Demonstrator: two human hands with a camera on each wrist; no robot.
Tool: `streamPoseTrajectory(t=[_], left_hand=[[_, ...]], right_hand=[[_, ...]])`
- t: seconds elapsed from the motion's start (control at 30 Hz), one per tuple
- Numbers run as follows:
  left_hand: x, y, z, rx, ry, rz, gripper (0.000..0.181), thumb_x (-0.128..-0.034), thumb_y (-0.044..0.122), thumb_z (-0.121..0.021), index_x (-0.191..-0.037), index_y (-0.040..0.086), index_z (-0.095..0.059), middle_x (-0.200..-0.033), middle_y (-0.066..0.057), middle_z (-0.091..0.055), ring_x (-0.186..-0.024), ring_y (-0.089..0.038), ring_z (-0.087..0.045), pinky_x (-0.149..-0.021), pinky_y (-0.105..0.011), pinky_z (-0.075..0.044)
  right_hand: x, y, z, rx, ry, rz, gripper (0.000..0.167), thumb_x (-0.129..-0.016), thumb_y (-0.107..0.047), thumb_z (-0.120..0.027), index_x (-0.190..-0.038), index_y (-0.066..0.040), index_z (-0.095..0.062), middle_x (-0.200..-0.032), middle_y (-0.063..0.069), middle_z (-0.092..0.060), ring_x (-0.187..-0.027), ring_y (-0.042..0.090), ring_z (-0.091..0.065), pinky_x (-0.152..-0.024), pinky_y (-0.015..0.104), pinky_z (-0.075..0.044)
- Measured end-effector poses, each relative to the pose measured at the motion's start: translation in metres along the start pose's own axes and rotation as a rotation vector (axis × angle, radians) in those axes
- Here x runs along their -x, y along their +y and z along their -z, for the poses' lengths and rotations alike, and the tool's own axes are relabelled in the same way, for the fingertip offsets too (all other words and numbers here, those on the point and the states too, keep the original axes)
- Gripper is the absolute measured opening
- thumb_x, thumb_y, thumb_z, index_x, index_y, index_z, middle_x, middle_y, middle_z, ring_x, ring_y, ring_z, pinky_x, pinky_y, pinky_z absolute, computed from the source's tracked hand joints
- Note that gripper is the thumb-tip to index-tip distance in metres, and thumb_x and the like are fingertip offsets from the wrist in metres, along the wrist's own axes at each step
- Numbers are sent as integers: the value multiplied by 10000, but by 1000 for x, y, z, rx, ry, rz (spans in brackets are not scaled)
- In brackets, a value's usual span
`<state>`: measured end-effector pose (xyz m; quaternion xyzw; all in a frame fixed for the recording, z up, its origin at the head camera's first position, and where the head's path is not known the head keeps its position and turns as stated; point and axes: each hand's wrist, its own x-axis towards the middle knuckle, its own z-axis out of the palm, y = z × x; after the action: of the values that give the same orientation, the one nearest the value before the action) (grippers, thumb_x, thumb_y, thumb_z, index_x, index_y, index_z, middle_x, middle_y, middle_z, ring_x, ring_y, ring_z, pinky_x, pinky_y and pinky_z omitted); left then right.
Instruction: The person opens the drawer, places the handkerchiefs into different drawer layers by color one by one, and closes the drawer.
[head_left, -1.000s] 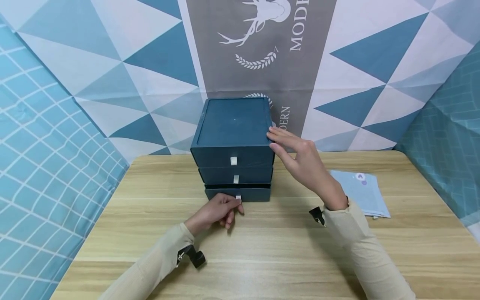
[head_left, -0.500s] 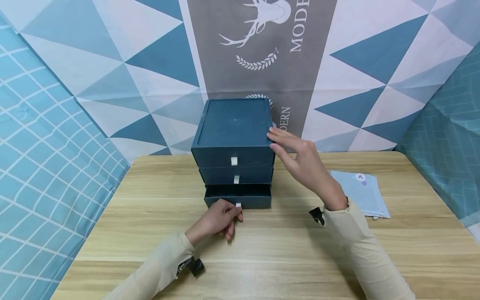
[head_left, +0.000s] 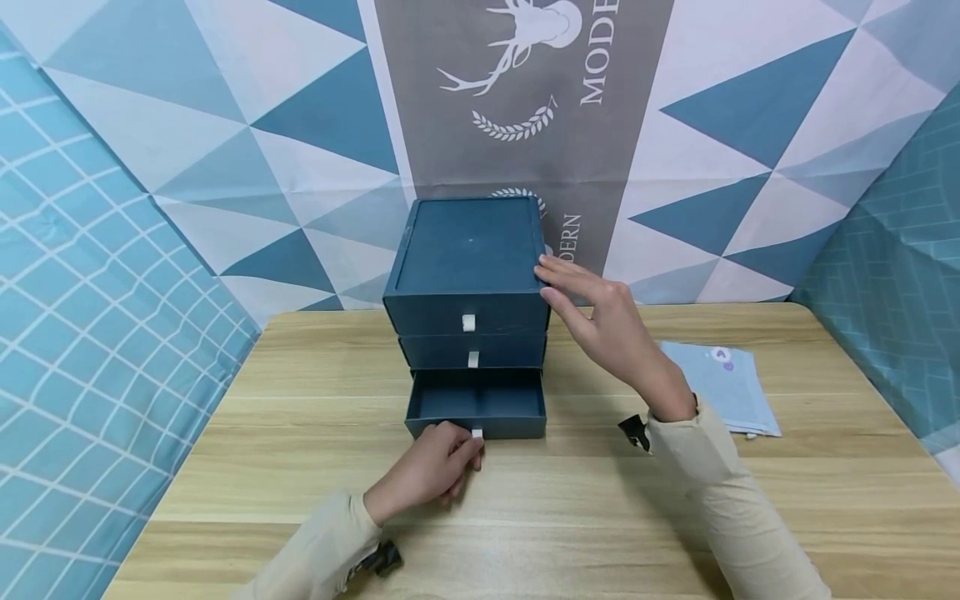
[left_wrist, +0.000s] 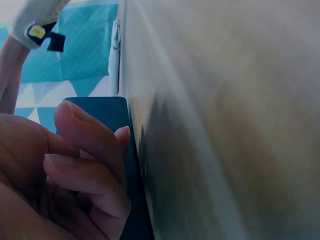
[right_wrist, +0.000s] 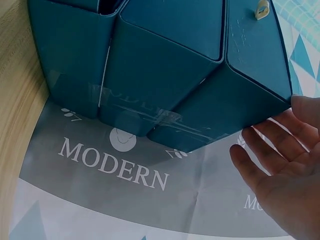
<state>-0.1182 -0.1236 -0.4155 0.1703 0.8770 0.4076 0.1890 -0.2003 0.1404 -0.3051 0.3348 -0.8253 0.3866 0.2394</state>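
A dark blue three-tier drawer box (head_left: 468, 250) stands against the back wall. Its bottom drawer (head_left: 517, 427) is pulled partway out, and its visible interior looks bare, split by a low ridge. My left hand (head_left: 431, 467) pinches the white pull tab (head_left: 477, 433) on that drawer's front; in the left wrist view the curled fingers (left_wrist: 92, 182) hide the tab. On the box's upper right edge rests my right hand (head_left: 600, 321), fingers extended. The right wrist view shows that hand's fingers (right_wrist: 275, 140) along the side of the top tier.
A light blue zippered pouch (head_left: 723, 387) lies flat on the wooden table (head_left: 600, 525), right of the box and partly behind my right forearm. Patterned cloth walls (head_left: 285, 100) enclose the back and sides.
My left hand has moved toward me, drawing the bottom drawer from slightly out to well out, so its inside now shows. The right hand has stayed in place on the box.
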Motion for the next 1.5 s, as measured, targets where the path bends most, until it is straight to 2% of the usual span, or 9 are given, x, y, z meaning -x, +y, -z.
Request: streamPoseTrajectory(t=[0.17, 0.3, 0.53, 0.73, 0.83, 0.93, 1.07, 1.33, 1.5], left_hand=[[10, 3, -9, -55, 32, -27, 362, -1070, 178, -463, -760, 115, -638, -425, 59, -486, -331, -103, -484, -427, -268, -433], [19, 5, -15, -83, 35, -30, 369, -1069, 184, -464, -743, 137, -629, -407, 87, -462, -318, -76, -457, -427, -255, -428], [37, 10, -25, -83, -1, -15, 378, -1062, 195, -476, -712, 151, -611, -396, 104, -450, -317, -53, -456, -440, -234, -434], [53, 15, -32, -47, -62, -7, 392, -1055, 221, -492, -683, 157, -596, -416, 111, -443, -345, -55, -449, -434, -225, -399], [59, 17, -35, -79, -69, -1, 411, -1048, 237, -508, -649, 171, -580, -464, 112, -436, -399, -56, -429, -457, -225, -386], [63, 18, -37, -135, -70, 10, 404, -1040, 251, -524, -645, 187, -581, -529, 109, -443, -470, -52, -409, -495, -230, -390], [69, 17, -38, -200, -75, 19, 351, -1038, 281, -530, -716, 197, -644, -581, 112, -471, -530, -46, -414, -540, -241, -401], [78, 17, -40, -169, -89, 37, 382, -1028, 271, -549, -657, 195, -600, -531, 116, -404, -465, -43, -379, -474, -238, -364], [80, 16, -42, -200, -95, 40, 326, -1022, 267, -557, -721, 189, -657, -545, 115, -444, -478, -39, -408, -491, -236, -381]], right_hand=[[1, 1, 0, -8, -1, 1, 332, -1004, -146, -613, -1324, -59, -635, -1435, 79, -552, -1369, 182, -471, -1066, 443, -431], [1, 1, 1, -7, -1, -2, 331, -1003, -146, -615, -1323, -63, -637, -1435, 73, -553, -1365, 180, -475, -1062, 443, -435], [0, 1, 1, -10, 0, 0, 326, -1004, -145, -613, -1318, -61, -640, -1433, 73, -555, -1358, 184, -484, -1055, 444, -442], [0, 1, 0, -11, 6, 4, 327, -1000, -129, -616, -1317, -53, -639, -1430, 93, -556, -1357, 198, -487, -1022, 445, -470], [0, 1, 0, -14, 9, 9, 326, -997, -119, -619, -1314, -47, -639, -1430, 91, -557, -1354, 201, -491, -981, 435, -500], [0, 0, 0, -18, 10, 11, 326, -996, -115, -618, -1314, -46, -639, -1430, 85, -556, -1353, 199, -492, -959, 424, -514], [0, 0, 0, -17, 7, 9, 326, -1001, -127, -614, -1317, -52, -638, -1431, 80, -556, -1355, 181, -487, -953, 403, -519], [0, 1, 0, -19, 10, 11, 324, -1000, -130, -615, -1313, -49, -642, -1428, 78, -559, -1349, 182, -495, -924, 396, -535], [0, 1, -1, -19, 11, 9, 324, -1000, -134, -616, -1313, -54, -643, -1427, 74, -560, -1351, 176, -492, -928, 390, -532]])
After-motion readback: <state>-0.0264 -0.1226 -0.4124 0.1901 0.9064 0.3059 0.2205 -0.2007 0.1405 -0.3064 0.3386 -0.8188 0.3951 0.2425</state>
